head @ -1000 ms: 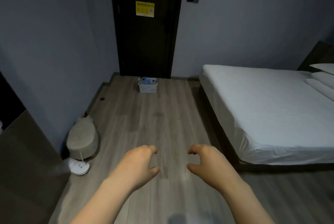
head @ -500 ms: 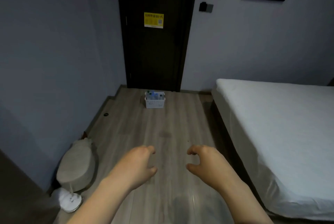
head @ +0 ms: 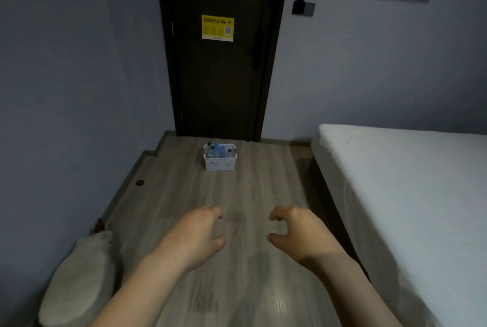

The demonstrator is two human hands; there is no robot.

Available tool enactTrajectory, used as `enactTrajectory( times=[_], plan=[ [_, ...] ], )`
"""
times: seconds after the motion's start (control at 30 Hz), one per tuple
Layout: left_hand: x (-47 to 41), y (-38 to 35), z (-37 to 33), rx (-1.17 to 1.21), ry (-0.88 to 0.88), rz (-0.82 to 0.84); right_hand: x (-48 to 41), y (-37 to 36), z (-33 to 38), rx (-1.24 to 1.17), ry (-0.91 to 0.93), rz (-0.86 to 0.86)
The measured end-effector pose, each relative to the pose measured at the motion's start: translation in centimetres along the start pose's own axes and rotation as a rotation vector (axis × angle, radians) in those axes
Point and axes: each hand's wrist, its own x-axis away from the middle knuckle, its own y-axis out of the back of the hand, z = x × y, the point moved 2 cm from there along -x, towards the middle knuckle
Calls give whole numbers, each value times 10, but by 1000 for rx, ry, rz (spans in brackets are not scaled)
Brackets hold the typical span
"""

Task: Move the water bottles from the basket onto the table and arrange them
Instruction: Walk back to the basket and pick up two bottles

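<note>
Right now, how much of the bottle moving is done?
Nothing looks done yet: the water bottles stand in the white basket on the floor by the door. In hand: nothing, the left hand and right hand are empty, fingers loosely curled. Left: reach the basket, carry every bottle to a table, which is not in view, and arrange them.

One camera sat on the person's head. It was up high and looked forward and down, straight at the dark door (head: 218,63) at the far end of the room. The door was far off. A long strip of wooden floor (head: 237,189) ran from the door back to the camera. The white basket (head: 220,164) stood just in front of the door and looked small. The bed (head: 408,194) lay to the right of the door and reached nearer the camera. The left grip (head: 196,237) and right grip (head: 303,234) were nearest the camera, low in the view, well apart from the door.
</note>
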Motion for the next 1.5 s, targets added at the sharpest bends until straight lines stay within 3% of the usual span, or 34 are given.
enactTrajectory(
  times=[0.5, 1.5],
  plan=[
    [-236, 55, 114, 10, -10, 52, -259, 26, 35, 26, -19, 22],
    [-696, 79, 263, 88, 166, 92, -768, 33, -47, -6, 6, 147]
  ],
)
